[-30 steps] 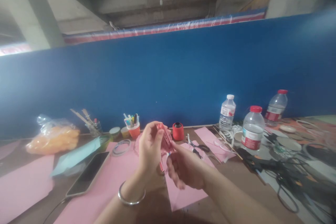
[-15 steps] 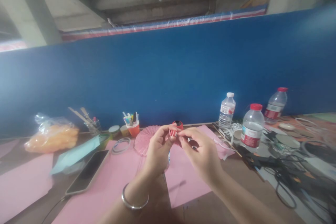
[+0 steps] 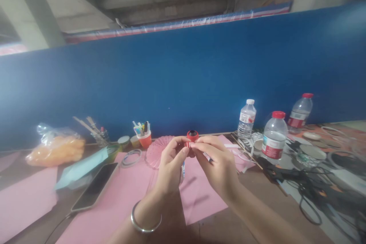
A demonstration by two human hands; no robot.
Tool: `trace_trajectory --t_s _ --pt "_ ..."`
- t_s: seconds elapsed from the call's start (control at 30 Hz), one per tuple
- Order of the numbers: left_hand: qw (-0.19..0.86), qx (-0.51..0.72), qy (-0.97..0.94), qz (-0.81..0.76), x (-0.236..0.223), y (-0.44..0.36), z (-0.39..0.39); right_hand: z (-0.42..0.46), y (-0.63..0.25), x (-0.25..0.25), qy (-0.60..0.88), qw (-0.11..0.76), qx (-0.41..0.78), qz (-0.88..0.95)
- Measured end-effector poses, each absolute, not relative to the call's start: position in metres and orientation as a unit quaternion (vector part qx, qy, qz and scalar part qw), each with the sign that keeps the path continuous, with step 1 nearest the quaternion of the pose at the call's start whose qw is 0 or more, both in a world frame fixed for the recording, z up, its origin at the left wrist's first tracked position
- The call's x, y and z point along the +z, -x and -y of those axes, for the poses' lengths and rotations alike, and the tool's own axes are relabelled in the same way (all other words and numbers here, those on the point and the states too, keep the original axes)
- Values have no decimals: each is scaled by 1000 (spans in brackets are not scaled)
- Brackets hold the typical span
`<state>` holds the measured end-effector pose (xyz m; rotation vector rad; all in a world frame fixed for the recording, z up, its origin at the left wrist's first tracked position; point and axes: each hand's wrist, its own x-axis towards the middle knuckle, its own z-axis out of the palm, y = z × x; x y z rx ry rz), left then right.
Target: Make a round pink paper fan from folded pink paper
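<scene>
Pinching 1 red/wht pc (image 3: pixel 188 145) w/ 2 grips (image 3: pixel 170 166) (image 3: pixel 219 164)

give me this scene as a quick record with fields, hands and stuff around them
Left hand: pinching a small red-and-white piece
Right hand: fingertips at the same piece, grip unclear
Left wrist: silver bracelet
Behind hands: round red-and-black object
Beneath hands: pink sheet
Left of hands: pleated pink disc, phone, cup of pens
Right of hands: white-capped bottle, two red-capped bottles
</scene>
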<state>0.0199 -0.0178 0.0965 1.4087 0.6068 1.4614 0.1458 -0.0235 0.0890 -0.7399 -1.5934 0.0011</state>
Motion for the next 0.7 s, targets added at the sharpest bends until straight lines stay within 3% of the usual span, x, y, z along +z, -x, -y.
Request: trace_trajectory --t_s 0.27,0.7 --pt "472 596 -585 -281 96 -16 14 22 -146 87 310 639 -18 704" --pt "339 590 -641 -356 106 -18 20 28 -146 88 342 618 -47 706"
